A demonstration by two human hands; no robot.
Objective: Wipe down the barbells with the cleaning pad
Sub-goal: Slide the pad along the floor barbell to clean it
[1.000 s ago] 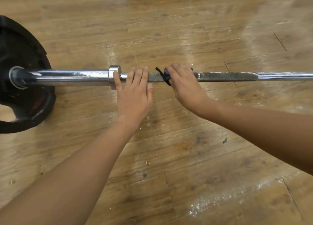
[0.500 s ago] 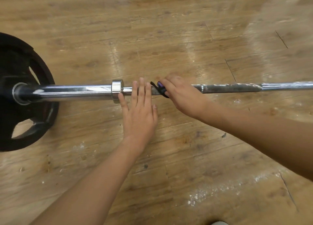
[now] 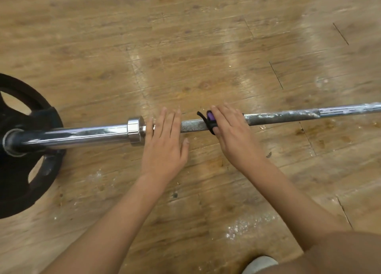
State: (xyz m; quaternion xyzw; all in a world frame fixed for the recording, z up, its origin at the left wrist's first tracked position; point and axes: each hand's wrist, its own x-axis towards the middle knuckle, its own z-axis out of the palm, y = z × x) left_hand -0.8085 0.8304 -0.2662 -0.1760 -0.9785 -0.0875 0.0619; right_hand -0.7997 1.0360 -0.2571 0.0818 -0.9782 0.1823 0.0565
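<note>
As bar (image 3: pixel 191 126) runs left-right across floor (image 3: pixel 206 47), right hand (image 3: pixel 233 135) presses pad (image 3: pixel 210 118) onto it, fingers flat; left hand (image 3: pixel 165 148) flat alongside (collar (image 3: pixel 135 132) side); chalky stretch (image 3: pixel 278 117) lies beyond right hand.

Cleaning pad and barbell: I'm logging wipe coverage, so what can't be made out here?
Head view:
- Cleaning pad: mostly under the right hand. Only a purple-and-black edge shows, and how it is held is unclear.
- Barbell: right end cut off by the frame edge. A stretch of shaft is hidden under the left hand.
- Weight plate: cut by the left edge.
</note>
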